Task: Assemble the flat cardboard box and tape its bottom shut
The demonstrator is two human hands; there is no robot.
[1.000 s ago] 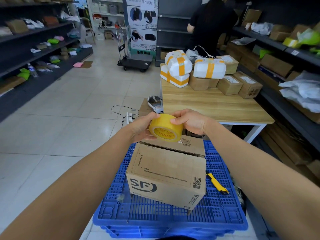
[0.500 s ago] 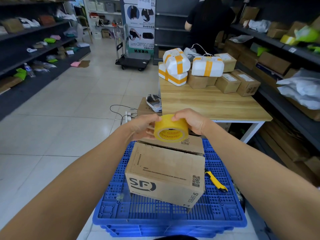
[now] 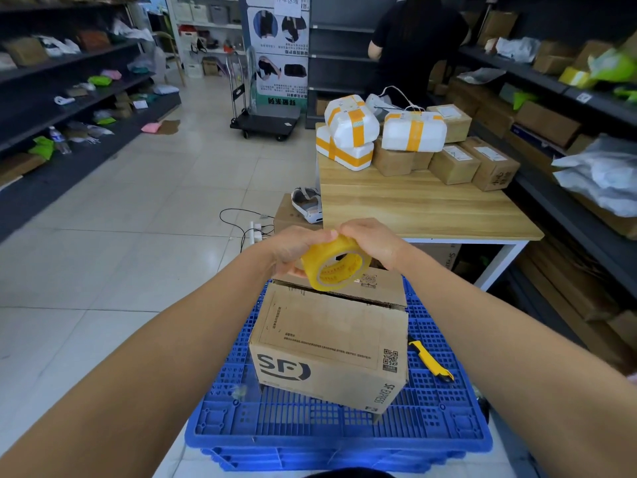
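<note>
Looking down on a brown cardboard box (image 3: 327,343) set near the middle of a blue plastic pallet (image 3: 431,419). Laid with the long axis running left to right, turned a little so that the right-hand corner comes nearest. Showing a dark printed logo on the near face and a small square code on top. Folded shut on top, with a ragged seam along the far side, running the same way as the long axis. Corrugated, matte, square-cornered.

Holding a roll of tape (image 3: 331,267) just above the far flap of the box. Glossy, translucent yellow, ring-shaped, tilted so that the hole faces this way and slightly down. Gripped on its left side by the left hand (image 3: 293,246), fingers curled under the rim. Gripped over its upper right by the right hand (image 3: 374,241), fingers curled, thumbs nearly meeting on the top edge.

Lying flat on the pallet grid just right of the box: a yellow knife (image 3: 431,362), long and thin, angled toward the near right. Beyond the hands, a wood-grain table (image 3: 413,208).
</note>
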